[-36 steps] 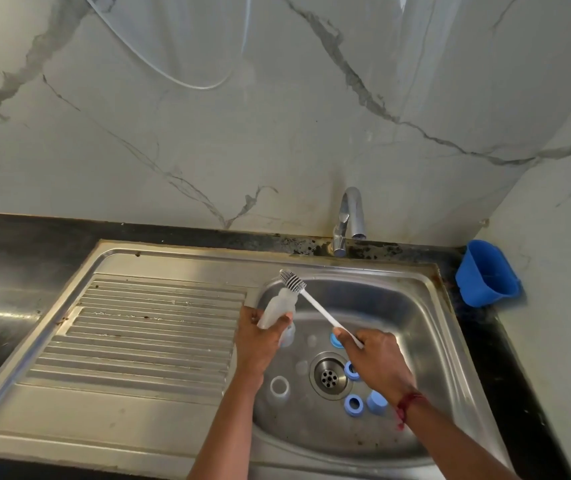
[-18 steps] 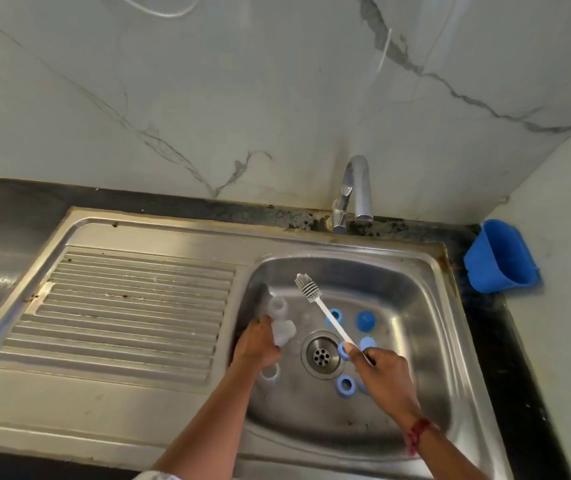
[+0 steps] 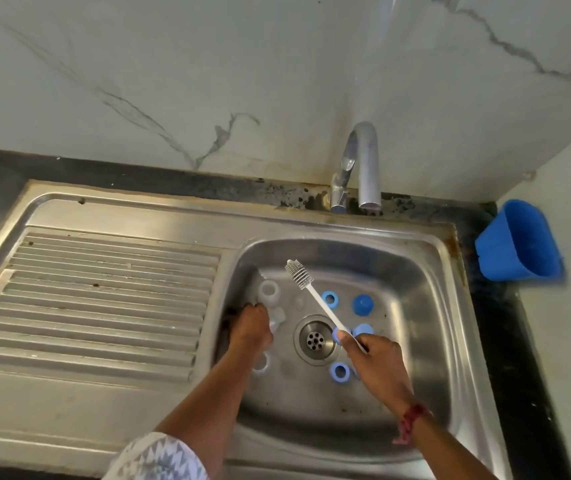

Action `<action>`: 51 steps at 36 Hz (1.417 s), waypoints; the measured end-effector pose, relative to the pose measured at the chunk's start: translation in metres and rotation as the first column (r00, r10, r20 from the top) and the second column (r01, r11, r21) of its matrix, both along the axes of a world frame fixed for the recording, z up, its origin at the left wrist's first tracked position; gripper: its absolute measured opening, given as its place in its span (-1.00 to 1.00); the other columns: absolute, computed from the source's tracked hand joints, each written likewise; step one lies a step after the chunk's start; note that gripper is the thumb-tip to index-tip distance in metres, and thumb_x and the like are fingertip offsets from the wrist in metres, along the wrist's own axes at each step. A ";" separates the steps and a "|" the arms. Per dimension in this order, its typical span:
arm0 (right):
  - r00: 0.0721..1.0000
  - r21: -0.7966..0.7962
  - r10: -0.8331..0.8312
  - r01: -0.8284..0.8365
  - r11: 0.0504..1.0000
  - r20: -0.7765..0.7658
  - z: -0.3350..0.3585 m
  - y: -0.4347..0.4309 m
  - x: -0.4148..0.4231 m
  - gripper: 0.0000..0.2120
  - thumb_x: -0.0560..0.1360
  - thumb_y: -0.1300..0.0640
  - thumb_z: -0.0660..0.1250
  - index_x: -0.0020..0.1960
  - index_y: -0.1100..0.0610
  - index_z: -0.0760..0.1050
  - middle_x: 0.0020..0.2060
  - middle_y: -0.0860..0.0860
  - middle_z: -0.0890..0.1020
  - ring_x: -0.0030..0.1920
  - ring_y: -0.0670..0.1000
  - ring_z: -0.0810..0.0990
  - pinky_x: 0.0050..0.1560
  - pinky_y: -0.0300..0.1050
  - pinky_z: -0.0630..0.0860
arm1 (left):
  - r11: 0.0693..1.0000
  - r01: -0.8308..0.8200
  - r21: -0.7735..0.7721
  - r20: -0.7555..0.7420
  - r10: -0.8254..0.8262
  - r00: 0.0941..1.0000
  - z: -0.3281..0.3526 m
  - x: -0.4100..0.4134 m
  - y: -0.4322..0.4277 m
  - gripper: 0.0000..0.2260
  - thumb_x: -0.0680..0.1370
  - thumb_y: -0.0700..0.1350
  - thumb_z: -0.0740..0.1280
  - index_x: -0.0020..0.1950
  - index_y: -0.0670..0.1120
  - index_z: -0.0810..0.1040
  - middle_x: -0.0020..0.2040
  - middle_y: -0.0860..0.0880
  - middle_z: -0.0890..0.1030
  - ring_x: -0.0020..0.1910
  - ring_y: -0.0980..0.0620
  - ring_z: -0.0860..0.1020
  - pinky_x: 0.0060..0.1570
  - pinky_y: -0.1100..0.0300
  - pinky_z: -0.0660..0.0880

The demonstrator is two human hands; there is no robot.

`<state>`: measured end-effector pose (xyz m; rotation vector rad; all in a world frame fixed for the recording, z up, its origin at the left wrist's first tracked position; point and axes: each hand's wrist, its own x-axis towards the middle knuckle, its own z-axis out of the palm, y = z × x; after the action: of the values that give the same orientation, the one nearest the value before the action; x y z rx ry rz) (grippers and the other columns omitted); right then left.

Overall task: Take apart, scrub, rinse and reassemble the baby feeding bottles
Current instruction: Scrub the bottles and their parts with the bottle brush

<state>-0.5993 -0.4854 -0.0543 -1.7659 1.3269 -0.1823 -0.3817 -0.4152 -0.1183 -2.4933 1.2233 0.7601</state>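
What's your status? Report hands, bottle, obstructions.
Left hand holds clear bottle in sink. Right hand grips brush. Blue rings, caps loose round drain.

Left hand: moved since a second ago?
Yes. The left hand has dropped from up by the sink's left rim to the basin floor, just left of the drain, beside the clear bottle.
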 end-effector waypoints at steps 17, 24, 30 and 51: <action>0.999 -0.058 0.024 -0.027 0.998 -0.042 -0.002 -0.012 0.013 -0.48 0.57 -0.08 0.34 -0.53 -0.05 0.30 -0.60 -0.09 0.36 -0.51 -0.19 0.43 -0.41 -0.38 0.36 | 0.925 0.342 -0.167 -0.006 -0.347 0.938 -0.012 -0.038 -0.029 -0.73 0.61 -0.26 0.14 0.21 -0.22 0.58 0.20 -0.19 0.58 0.15 -0.22 0.59 0.09 -0.02 0.53; 0.999 -0.061 0.023 -0.026 0.998 -0.048 -0.005 -0.017 0.007 -0.48 0.57 -0.09 0.33 -0.51 -0.01 0.27 -0.59 -0.10 0.31 -0.52 -0.17 0.37 -0.44 -0.34 0.32 | 0.898 0.424 -0.116 0.043 -0.422 0.906 -0.014 -0.047 -0.031 -0.73 0.61 -0.31 0.16 0.23 -0.24 0.57 0.19 -0.19 0.54 0.12 -0.20 0.60 0.04 -0.01 0.54; 0.999 -0.042 0.017 -0.019 0.999 -0.039 -0.009 -0.018 0.003 -0.48 0.55 -0.13 0.34 -0.50 0.02 0.27 -0.65 -0.12 0.33 -0.53 -0.13 0.34 -0.47 -0.30 0.29 | 0.894 0.440 -0.082 0.049 -0.437 0.898 -0.009 -0.045 -0.031 -0.74 0.61 -0.28 0.20 0.23 -0.19 0.59 0.19 -0.18 0.54 0.10 -0.15 0.61 0.04 0.04 0.54; 0.999 -0.100 0.045 -0.048 0.994 -0.027 0.008 -0.010 -0.010 -0.44 0.56 -0.20 0.23 -0.48 0.11 0.36 -0.59 -0.07 0.39 -0.49 -0.12 0.33 -0.35 -0.16 0.33 | 0.069 -0.986 0.153 -0.985 0.096 -0.146 0.069 -0.008 0.010 -0.94 0.57 -0.27 0.33 0.00 -0.27 0.53 -0.20 -0.24 0.63 -0.36 -0.05 0.61 -0.30 0.12 0.59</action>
<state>-0.6094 -0.4950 -0.0466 -1.8873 1.3129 -0.2052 -0.3894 -0.4051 -0.0494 -3.4906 -0.4395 2.9316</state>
